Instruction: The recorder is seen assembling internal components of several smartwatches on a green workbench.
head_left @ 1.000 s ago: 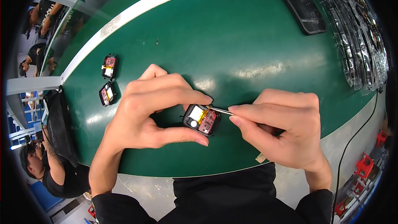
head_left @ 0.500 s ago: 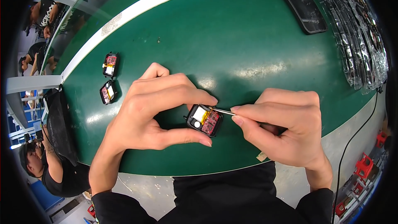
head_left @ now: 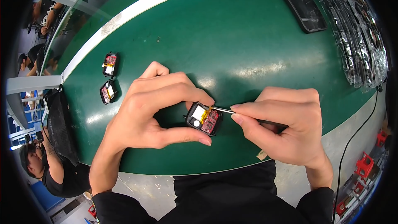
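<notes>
Barely any change over your green table (head_left: 186,25): your left hand (head_left: 141,108) still pinching the opened watch-like housing (head_left: 202,120), your right hand (head_left: 290,124) still gripping the metal-tipped tool (head_left: 224,110) at its upper-right corner, so same spot's being worked.

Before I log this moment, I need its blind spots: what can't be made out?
All in the head view:
Rear end of the thin tool: hidden by the right hand.
Whether its tip touches the open case: too small to tell.
The case's underside: hidden by the case itself.
Far end of the long black object: cut off by the upper edge.
</notes>
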`<state>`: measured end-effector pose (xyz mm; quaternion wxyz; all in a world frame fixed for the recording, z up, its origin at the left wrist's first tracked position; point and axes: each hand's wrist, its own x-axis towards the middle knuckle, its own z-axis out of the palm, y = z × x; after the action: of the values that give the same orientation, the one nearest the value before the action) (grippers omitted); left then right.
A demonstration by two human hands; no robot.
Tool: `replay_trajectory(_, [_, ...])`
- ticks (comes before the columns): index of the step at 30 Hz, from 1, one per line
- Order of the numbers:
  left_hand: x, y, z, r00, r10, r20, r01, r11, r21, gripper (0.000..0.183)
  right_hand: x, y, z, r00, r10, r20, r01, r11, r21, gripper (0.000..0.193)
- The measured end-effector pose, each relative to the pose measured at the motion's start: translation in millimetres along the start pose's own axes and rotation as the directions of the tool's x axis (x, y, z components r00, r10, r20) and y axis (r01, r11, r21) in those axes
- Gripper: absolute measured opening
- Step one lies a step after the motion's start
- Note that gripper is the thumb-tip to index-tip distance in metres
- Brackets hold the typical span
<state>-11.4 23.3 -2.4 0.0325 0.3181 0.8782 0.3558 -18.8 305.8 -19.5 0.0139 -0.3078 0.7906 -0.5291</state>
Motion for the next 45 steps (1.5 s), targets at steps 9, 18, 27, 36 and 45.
replay_trajectory(9, [1,0,1,1.0,0.008,0.001,-0.008,1.0,0.015,0.064,-2,3,1,1.0,-0.024,0.001,0.024,1.0,-0.013,0.021])
replay_trajectory(18, [0,-1,1,0.998,0.059,-0.003,-0.059,0.996,0.061,0.06,-2,1,0,0.999,-0.031,0.007,0.031,0.999,-0.016,0.021])
replay_trajectory(27, [-2,1,1,1.0,0.025,0.0,-0.025,0.999,0.036,0.061,-7,-3,3,0.996,-0.091,-0.009,0.09,0.995,-0.042,0.013])
replay_trajectory(36, [-4,4,2,0.999,0.029,-0.021,-0.029,0.999,-0.015,0.056,-10,-7,6,0.993,-0.115,-0.012,0.113,0.989,-0.09,0.02])
replay_trajectory(45, [-5,2,3,0.999,0.04,-0.032,-0.041,0.999,-0.033,0.058,-13,-12,7,0.997,-0.024,-0.07,0.02,0.998,-0.058,0.012])
